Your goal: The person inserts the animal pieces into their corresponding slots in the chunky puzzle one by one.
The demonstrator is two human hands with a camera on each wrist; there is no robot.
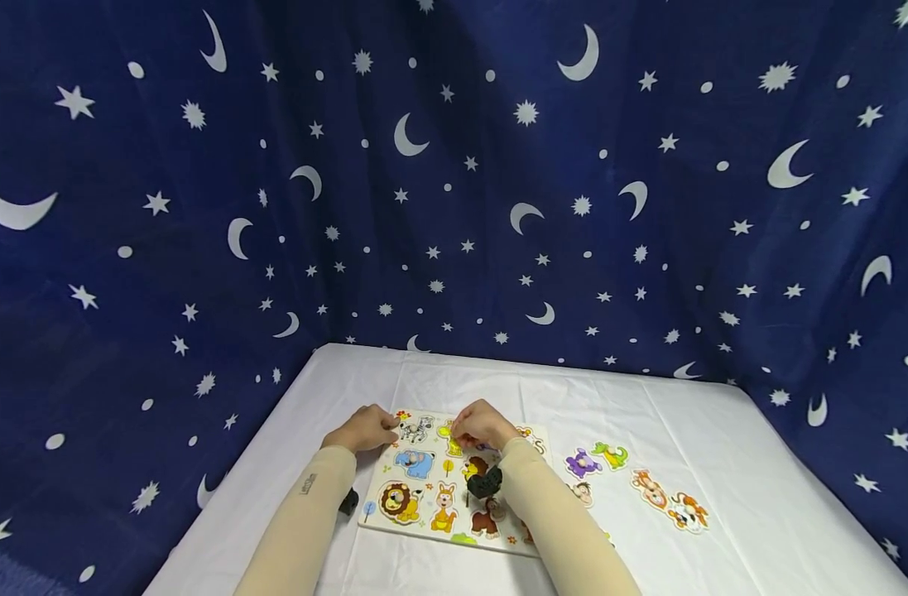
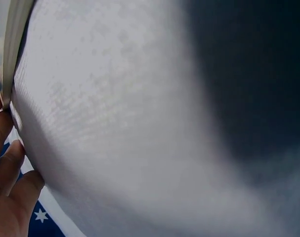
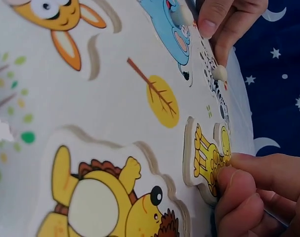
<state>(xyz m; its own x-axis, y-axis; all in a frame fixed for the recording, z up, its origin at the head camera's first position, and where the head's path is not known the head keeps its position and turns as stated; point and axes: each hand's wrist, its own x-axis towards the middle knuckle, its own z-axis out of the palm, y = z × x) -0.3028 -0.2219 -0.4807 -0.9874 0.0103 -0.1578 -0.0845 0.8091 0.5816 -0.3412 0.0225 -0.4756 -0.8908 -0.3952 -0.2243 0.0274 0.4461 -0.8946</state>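
Note:
A wooden animal puzzle board (image 1: 385,463) lies on the table. My left hand (image 1: 364,428) grips its left edge near the zebra (image 1: 416,429), thumb on top and fingers along the side. At the board's far part, my right hand (image 1: 486,424) pinches the giraffe piece (image 3: 206,160), which sits at its cut-out, partly covered by the fingers; whether it is fully seated I cannot tell. An elephant (image 1: 414,463), a lion (image 1: 400,502), a kangaroo (image 1: 444,507) and a hedgehog (image 3: 98,197) also show on the board. My right forearm hides its right part.
Right of the board lie loose pieces: a purple animal (image 1: 583,463), a green crocodile (image 1: 611,454), a partly hidden monkey-like piece (image 1: 582,494), an orange animal (image 1: 650,490) and a tiger (image 1: 688,513). A blue star-patterned curtain (image 1: 468,207) surrounds the white-covered table (image 1: 759,463).

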